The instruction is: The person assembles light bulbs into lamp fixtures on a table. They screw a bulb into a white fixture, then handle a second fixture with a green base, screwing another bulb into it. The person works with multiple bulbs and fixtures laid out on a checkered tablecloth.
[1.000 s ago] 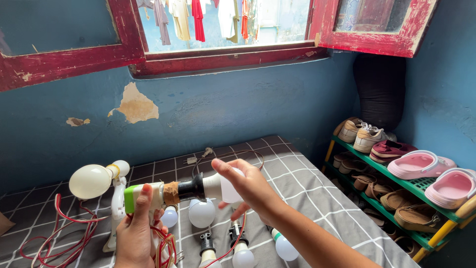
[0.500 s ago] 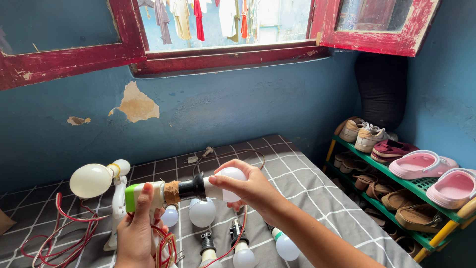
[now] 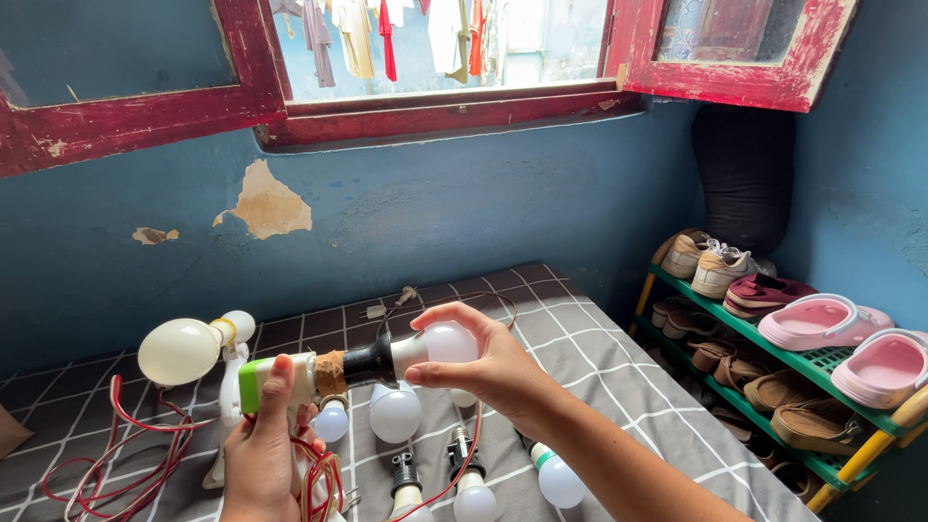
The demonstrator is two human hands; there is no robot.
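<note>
Big bulb [image 3: 177,352]: far left, on a white fixture, resting over red wires [image 3: 116,449]; could roll if the wires get tugged.
Left hand [image 3: 263,447]: fingers wrapped tight round the holder [image 3: 290,379], thumb up along its green end.
Holder: held level above the bed, taped in brown near the black socket [image 3: 370,362]; could twist in the fist if gripped too loosely.
Bulb [image 3: 440,346]: seated in the socket, clear of the bed; glass could crack under a hard squeeze, or drop onto those below if freed suddenly.
Right hand [image 3: 478,362]: fingers curled narrow round the bulb, thumb on its neck.
Wires under hands: red loops hanging from the holder; likely snag on a finger.
Bed [image 3: 599,372]: grey checked sheet, with loose bulbs [image 3: 394,414] and sockets lying below the hands.
Rack [image 3: 812,362]: green shelves at right; sneakers [image 3: 717,267] and pink clogs [image 3: 822,322] on top, brown sandals [image 3: 773,387] lower down.
</note>
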